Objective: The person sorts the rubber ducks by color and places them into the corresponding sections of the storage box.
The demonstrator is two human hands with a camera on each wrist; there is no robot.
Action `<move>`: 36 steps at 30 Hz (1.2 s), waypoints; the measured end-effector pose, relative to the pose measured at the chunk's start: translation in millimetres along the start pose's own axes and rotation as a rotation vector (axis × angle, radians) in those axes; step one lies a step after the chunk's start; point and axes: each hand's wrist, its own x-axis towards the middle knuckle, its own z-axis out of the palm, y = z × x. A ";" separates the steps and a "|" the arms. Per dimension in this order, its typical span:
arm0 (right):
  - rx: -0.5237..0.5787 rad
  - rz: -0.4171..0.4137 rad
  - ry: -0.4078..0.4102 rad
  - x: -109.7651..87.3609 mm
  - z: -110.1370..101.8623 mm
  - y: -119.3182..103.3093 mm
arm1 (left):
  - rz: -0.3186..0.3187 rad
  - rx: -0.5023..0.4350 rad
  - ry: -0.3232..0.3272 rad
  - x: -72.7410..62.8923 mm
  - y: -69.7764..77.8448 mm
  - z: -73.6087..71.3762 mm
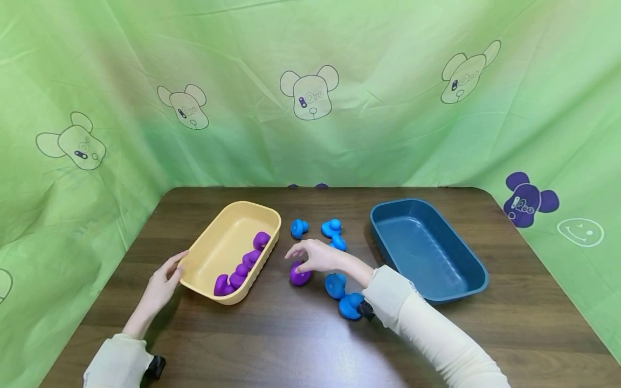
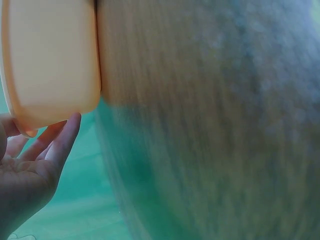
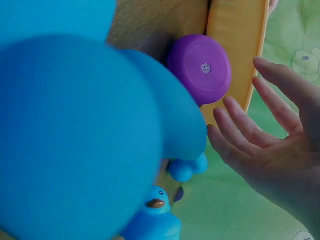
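Observation:
In the head view my left hand (image 1: 161, 283) holds the near-left end of a yellow bin (image 1: 206, 248). The left wrist view has its fingers (image 2: 67, 137) against the bin's outer end, the thumb by the rim. Several purple rubber ducks (image 1: 237, 277) lie along the bin's right side. To the right of the bin, my right hand (image 1: 315, 256) hovers over another purple duck (image 1: 299, 275) on the table. The right wrist view shows this hand (image 3: 280, 130) with fingers spread, apart from the purple duck (image 3: 200, 70), whose round base faces the camera.
Several blue rubber ducks (image 1: 335, 285) lie around my right hand, two behind it touching each other. A dark blue bin (image 1: 412, 242) stands at the right of the wooden table (image 1: 271, 345). Green printed cloth (image 1: 310, 145) hangs behind and at both sides.

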 end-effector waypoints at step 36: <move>0.014 0.008 -0.066 0.1 6.5 20.2 | 0.008 0.009 -0.001 -0.4 2.0 0.1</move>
